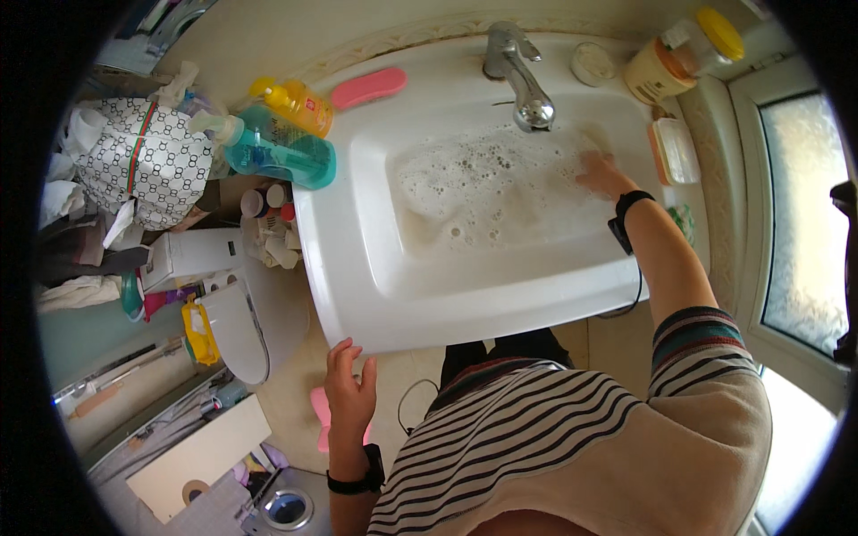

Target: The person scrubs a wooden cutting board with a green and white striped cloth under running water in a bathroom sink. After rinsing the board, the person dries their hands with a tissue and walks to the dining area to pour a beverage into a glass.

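Note:
A white washbasin [328, 268] holds cloudy water [536, 208] with soap foam and bubbles floating on it. My right hand [600, 175] reaches into the right side of the basin, its fingers partly under the murky water. Whether those fingers hold anything beneath the surface is hidden. Above the water stands a chrome faucet [529, 94], from which no stream shows. My left hand [352, 385] hovers just off the basin's front left corner, fingers loosely apart and nothing in them. Each wrist wears a black band.
Along the basin's left rim are a teal pump bottle [285, 147], a yellow pump bottle [301, 107] and a pink case [369, 88]. Tubs and a soap box [676, 151] line the right side near a window [804, 221]. A toilet [234, 328] stands at left.

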The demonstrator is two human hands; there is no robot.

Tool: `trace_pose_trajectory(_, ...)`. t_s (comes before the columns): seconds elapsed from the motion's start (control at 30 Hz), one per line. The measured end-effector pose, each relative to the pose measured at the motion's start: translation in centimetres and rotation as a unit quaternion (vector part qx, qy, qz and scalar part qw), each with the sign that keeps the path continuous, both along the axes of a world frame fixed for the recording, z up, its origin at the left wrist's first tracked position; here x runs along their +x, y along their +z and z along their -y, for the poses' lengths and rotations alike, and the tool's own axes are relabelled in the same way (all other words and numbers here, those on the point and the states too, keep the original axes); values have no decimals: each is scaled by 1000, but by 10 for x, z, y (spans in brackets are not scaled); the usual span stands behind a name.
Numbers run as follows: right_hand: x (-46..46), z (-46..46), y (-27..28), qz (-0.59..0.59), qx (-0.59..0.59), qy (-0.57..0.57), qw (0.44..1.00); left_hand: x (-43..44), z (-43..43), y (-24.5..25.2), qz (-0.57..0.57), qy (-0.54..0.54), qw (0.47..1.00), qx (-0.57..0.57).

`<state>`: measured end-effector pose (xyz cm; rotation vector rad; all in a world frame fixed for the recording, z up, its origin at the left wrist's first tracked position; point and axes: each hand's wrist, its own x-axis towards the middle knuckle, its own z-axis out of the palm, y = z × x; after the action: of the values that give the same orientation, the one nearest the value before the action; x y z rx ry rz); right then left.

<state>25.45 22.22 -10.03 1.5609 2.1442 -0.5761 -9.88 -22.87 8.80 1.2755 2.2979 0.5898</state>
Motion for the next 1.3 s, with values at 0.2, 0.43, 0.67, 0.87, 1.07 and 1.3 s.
trace_pose_trajectory(0.2, -104, 15, -33, 153, 79, 373, 912, 24, -15, -6, 52, 35, 998, 14)
trace_pose_trajectory(0.43, -181, 121, 15, -102, -181, 462, 862, 31, -31, -3, 42, -3, 999, 34)
trace_pose_trajectory(0.67, -68, 39, 23, -27, -80, 318, 944, 24, -32, -8, 42, 7, 997, 58)
trace_pose_trajectory(0.87, -106, 11, -9, -47, 33, 247, 967, 31, -42, -8, 49, 10, 997, 62)
trace_pose_trajectory(1.07, -151, 22, -21, -50, 63, 217, 973, 33, -37, -3, 26, 7, 997, 72)
trace_pose_trajectory(1.3, -145, 25, -32, -20, 86, 259, 962, 35, -25, -10, 4, 50, 992, 117)
